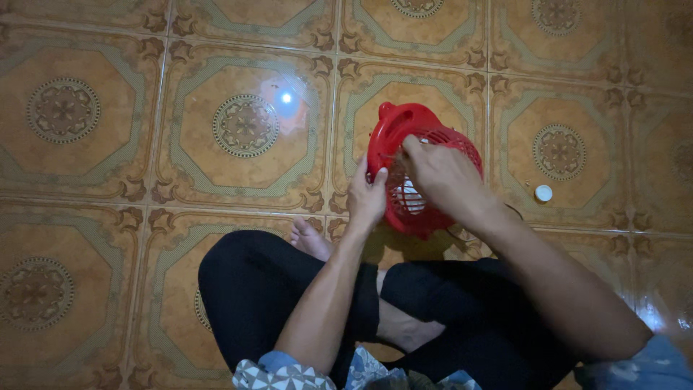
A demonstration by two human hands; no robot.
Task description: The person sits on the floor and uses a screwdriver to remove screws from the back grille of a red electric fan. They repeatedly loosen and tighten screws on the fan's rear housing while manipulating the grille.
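Hands (367,198) (440,177) on red fan (419,173), w/ grille.

Glossy tiled floor (108,195), orange-brown with octagon borders and round medallions, light glare on one tile. Small white round cap (543,193) lies on tile at right. Person sits cross-legged on floor, bare foot (311,238) resting on tile.

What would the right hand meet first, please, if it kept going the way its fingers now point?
The right hand points up and left; its fingertips already rest on the red fan's rim. Past that, likely only tiled floor, though depth is unclear.
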